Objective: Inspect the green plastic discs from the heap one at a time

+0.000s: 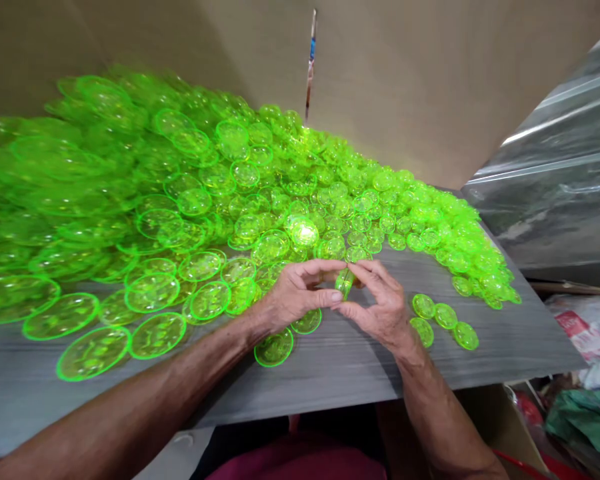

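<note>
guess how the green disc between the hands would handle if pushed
The green disc is probably light and fairly stiff: it looks like thin plastic, without visible sag between left hand and right hand. Its glossy surface may slide easily on the table. On edge, it might roll, as similar loose discs look round.

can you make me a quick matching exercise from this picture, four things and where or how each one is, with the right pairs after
Things:
1. held green disc
2. main pile of discs
3. group of four discs
4. tabletop

Place or state:
a. grey, underneath the discs
b. lying to the right of the right hand
c. between the fingers of the left hand and the right hand
d. heaped up beyond the hands

Right pairs: 1-c, 2-d, 3-b, 4-a
</note>
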The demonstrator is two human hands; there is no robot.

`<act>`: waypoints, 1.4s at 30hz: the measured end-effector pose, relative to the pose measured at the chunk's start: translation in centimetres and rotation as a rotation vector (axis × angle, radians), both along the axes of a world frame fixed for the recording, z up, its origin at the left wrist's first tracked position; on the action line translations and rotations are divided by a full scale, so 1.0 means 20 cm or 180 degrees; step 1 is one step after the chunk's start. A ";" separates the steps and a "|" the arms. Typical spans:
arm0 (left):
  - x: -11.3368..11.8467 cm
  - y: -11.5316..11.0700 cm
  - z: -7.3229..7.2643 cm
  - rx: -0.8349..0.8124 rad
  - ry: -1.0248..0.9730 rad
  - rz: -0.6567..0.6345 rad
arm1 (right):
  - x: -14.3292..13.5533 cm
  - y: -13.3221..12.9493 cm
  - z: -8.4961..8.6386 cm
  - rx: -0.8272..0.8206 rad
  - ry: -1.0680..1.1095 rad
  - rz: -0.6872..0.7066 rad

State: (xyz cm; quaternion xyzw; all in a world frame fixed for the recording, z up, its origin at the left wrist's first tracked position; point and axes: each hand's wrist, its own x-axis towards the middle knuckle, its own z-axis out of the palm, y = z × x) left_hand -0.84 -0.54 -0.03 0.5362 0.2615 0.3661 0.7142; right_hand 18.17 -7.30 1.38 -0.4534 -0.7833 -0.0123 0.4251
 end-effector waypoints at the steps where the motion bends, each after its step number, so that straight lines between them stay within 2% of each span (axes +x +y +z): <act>1: 0.00 0.00 0.00 0.0024 -0.0008 -0.0004 | 0.00 0.00 0.00 0.0054 -0.0044 0.0008; 23: 0.01 -0.01 0.02 0.0462 -0.0030 0.0185 | -0.03 0.00 0.00 0.0165 -0.0291 -0.0020; 28: 0.03 -0.02 0.00 0.0362 -0.0217 0.0198 | -0.05 -0.01 0.00 0.0072 -0.0016 -0.0046; 33: 0.06 -0.04 -0.04 0.0428 -0.0155 0.0509 | -0.07 -0.02 0.00 0.0140 -0.0077 -0.0043; 39: 0.06 -0.06 -0.06 0.0651 0.0106 0.0795 | -0.09 -0.01 -0.02 0.0373 -0.0047 -0.0332; 42: 0.04 -0.05 -0.04 0.1181 0.0201 0.0857 | -0.08 -0.01 -0.01 0.0319 0.0029 -0.0429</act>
